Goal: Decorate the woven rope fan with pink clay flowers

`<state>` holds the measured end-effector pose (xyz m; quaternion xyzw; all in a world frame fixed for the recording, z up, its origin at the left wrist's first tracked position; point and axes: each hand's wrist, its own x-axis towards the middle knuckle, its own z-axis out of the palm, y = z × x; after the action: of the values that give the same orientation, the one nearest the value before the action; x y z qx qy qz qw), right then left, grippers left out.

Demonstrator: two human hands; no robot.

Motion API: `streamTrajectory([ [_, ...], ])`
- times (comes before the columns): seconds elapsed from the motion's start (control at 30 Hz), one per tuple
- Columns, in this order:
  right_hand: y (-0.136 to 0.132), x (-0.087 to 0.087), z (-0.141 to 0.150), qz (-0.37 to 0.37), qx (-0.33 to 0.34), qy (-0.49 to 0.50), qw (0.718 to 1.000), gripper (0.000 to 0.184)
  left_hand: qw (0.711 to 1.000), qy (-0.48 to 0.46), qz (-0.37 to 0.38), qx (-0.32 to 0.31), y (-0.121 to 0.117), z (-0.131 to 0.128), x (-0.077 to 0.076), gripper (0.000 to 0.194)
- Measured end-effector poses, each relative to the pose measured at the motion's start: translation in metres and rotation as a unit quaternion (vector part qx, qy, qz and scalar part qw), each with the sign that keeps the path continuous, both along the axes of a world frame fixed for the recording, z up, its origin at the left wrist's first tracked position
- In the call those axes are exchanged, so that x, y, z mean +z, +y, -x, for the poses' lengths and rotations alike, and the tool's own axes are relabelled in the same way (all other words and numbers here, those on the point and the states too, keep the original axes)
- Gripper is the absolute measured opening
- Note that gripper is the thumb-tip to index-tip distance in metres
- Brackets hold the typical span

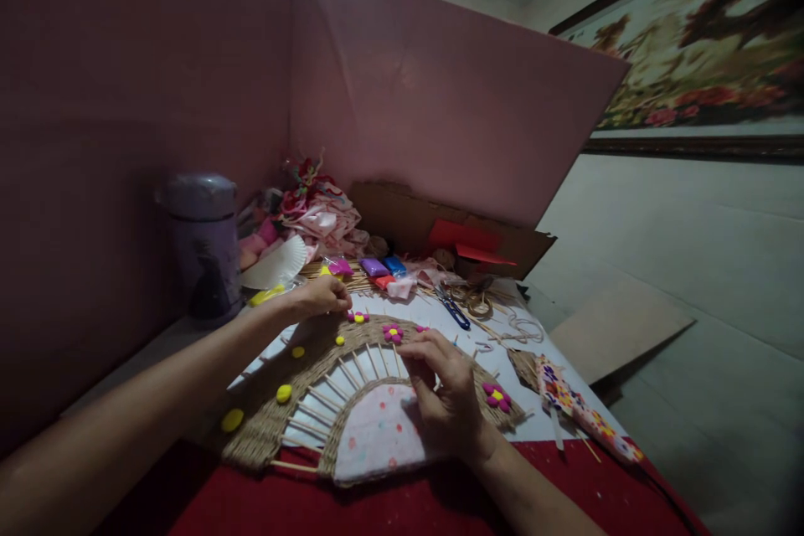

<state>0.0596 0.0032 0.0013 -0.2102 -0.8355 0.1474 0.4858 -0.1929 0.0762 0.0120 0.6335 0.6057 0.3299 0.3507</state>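
Note:
A fan-shaped woven piece (267,423) of jute cord with wooden spokes and a pink dotted fabric centre lies on the table before me. Pink clay flowers (393,333) with yellow centres and yellow clay dots (284,393) sit on its woven band. My left hand (322,296) reaches to the far edge of the band, fingers pinched together beside a small pink and yellow flower (358,317); what it pinches is too small to name. My right hand (445,389) rests on the spokes and fabric, fingers curled and pressing down.
A purple flask (204,244) stands at the left by the pink partition. Behind the fan lie clay packets (374,267), a paper plate (276,265), blue scissors (453,309), loose cord, fabric scraps and a cardboard box (408,222). A patterned paper fan (581,410) lies at the right table edge.

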Motion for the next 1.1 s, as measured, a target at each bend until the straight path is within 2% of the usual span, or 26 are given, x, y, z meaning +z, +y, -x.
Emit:
streamTrajectory([
  [0.37, 0.000, 0.000, 0.000, -0.009, -0.005, -0.002, 1.000, 0.021, 0.991, 0.061, 0.113, -0.039, 0.003, -0.004, 0.016, 0.010],
  [0.57, 0.001, 0.000, 0.000, -0.018, -0.006, 0.005, 1.000, 0.021, 0.986, 0.059, 0.149, -0.049, -0.002, -0.002, 0.021, 0.011],
  [0.73, 0.001, 0.000, 0.001, -0.027, -0.004, 0.007, 1.000, 0.021, 0.983, 0.023, 0.176, -0.053, -0.008, -0.002, 0.028, 0.012],
  [0.9, 0.002, 0.000, 0.000, -0.042, -0.005, 0.012, 0.999, 0.021, 0.973, -0.055, 0.221, -0.021, -0.013, -0.005, 0.035, 0.011],
  [1.1, 0.002, -0.002, 0.000, -0.034, -0.001, 0.008, 0.999, 0.021, 0.947, -0.118, 0.300, 0.000, -0.013, -0.004, 0.036, 0.015],
])
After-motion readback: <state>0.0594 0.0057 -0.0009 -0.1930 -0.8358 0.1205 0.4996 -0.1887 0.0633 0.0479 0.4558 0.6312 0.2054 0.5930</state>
